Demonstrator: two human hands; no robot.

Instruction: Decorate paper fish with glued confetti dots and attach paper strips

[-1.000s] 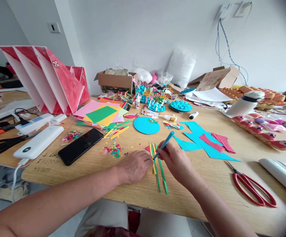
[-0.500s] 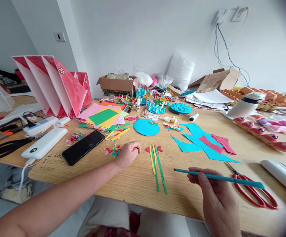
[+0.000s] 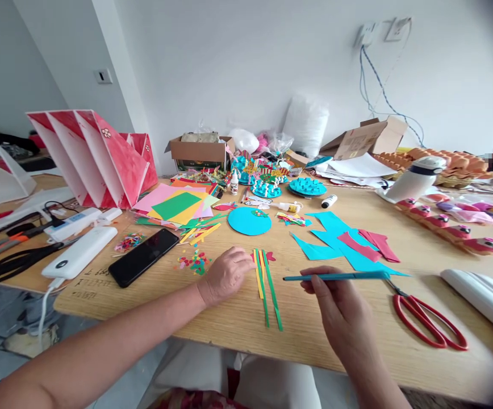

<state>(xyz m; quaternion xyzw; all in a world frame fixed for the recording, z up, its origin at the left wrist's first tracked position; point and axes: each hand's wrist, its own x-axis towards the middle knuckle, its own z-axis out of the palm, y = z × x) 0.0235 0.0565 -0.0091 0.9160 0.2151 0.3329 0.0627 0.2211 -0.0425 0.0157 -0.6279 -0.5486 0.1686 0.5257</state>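
My right hand pinches a slim teal pen lying nearly level above the table. Close to the left ends of the paper strips, my left hand rests on the wood with fingers bent; whether it grips anything is hidden. Green strips and yellow strips lie side by side, their far ends over a red paper piece. Beyond them is a blue paper disc with a small green decoration. Small coloured paper dots are scattered left of my left hand.
Red-handled scissors and blue paper scraps lie at right. A black phone, white power bank and red file rack stand or lie left. A white bottle is at back right.
My right hand and the pen have moved left and a little up. My left hand has shifted right toward the strips, its fingers reaching out more. The view has shifted slightly.
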